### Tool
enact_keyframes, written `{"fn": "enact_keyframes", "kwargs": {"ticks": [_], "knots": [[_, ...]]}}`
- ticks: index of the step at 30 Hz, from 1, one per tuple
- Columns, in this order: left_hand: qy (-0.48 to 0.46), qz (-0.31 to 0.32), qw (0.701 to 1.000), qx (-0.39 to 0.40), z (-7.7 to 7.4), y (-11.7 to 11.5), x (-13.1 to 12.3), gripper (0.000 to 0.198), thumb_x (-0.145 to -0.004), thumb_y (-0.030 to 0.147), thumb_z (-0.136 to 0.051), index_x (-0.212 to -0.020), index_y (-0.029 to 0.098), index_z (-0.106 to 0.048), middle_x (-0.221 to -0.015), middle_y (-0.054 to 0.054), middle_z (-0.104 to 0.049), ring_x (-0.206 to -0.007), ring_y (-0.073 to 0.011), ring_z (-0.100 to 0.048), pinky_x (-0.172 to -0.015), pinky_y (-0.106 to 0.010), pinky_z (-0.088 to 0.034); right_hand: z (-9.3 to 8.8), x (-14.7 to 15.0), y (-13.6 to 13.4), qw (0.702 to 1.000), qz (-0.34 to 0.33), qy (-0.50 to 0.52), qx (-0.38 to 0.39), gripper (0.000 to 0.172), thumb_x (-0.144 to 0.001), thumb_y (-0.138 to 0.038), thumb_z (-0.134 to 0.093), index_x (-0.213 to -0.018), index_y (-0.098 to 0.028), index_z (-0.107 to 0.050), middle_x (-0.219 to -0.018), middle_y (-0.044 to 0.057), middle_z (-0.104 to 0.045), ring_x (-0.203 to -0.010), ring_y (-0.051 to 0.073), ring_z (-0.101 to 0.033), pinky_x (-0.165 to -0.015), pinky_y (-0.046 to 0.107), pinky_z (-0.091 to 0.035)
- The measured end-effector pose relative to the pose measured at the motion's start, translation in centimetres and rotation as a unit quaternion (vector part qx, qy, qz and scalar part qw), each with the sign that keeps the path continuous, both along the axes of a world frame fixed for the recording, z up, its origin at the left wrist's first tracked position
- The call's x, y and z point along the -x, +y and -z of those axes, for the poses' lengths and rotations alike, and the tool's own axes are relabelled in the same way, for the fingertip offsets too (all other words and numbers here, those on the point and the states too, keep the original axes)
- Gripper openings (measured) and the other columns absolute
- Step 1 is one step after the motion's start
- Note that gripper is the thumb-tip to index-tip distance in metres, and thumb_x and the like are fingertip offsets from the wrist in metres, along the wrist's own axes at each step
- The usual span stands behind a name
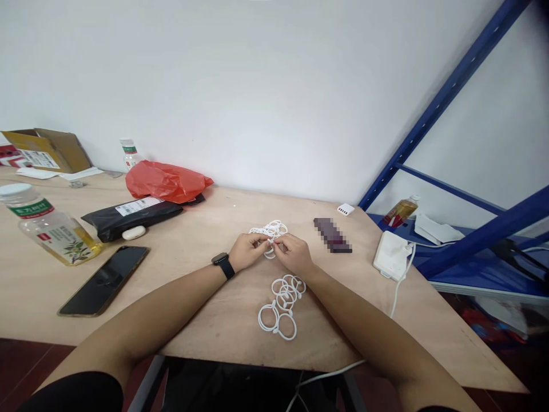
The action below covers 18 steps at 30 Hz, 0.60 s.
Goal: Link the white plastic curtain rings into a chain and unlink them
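My left hand (249,250) and my right hand (294,253) meet at the middle of the wooden table. Their fingertips pinch a white ring (270,253) between them, its loop hanging just below the fingers. Right behind my fingers lies a pile of white rings (277,226), partly hidden by my hands. Nearer the front edge, between my forearms, several more white rings (285,297) lie loosely overlapping. A black watch is on my left wrist.
On the left are a phone (104,281), a bottle (54,229), a black package (132,216), a red bag (165,181) and a cardboard box (54,150). To the right lie a blurred dark object (332,234), a corded power strip (391,255) and a blue rack (446,86).
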<state>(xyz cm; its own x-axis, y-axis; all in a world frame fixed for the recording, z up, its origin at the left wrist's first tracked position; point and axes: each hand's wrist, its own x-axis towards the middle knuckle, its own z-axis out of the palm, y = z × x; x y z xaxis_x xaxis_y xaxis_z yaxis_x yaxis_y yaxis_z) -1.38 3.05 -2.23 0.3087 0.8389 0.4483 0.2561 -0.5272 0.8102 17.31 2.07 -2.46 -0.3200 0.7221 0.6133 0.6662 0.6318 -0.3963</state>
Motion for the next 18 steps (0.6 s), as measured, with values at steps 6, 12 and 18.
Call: {"fn": "enact_keyframes", "kwargs": {"ticks": [6, 12, 18], "knots": [[0.003, 0.002, 1.0, 0.02, 0.28, 0.08, -0.04, 0.02, -0.077, 0.019, -0.059, -0.086, 0.013, -0.075, -0.064, 0.0, -0.067, -0.049, -0.006, -0.049, -0.048, -0.016, -0.037, 0.3, -0.33, 0.15, 0.998, -0.06, -0.024, 0.027, 0.017, -0.088, -0.022, -0.054, -0.091, -0.024, -0.07, -0.085, 0.004, -0.073, -0.075, 0.018, -0.064, -0.075, 0.03, -0.048], [0.024, -0.007, 1.0, -0.004, 0.16, -0.06, 0.0, 0.019, -0.071, 0.012, -0.055, -0.078, 0.013, -0.073, -0.058, 0.002, -0.063, -0.048, -0.0063, -0.049, -0.048, -0.016, -0.037, 0.27, -0.19, 0.14, 0.994, -0.105, -0.035, 0.017, 0.019, -0.089, -0.022, -0.052, -0.096, -0.025, -0.07, -0.09, 0.005, -0.073, -0.077, 0.017, -0.065, -0.077, 0.03, -0.049], [0.037, -0.007, 0.998, -0.046, 0.29, 0.15, 0.0, 0.02, -0.071, 0.009, -0.053, -0.075, 0.014, -0.072, -0.062, 0.0, -0.066, -0.052, -0.0086, -0.054, -0.051, -0.019, -0.04, 0.41, 0.1, 0.05, 0.993, -0.112, -0.023, 0.017, 0.018, -0.088, -0.02, -0.051, -0.093, -0.024, -0.068, -0.091, 0.005, -0.072, -0.076, 0.017, -0.064, -0.076, 0.03, -0.05]]}}
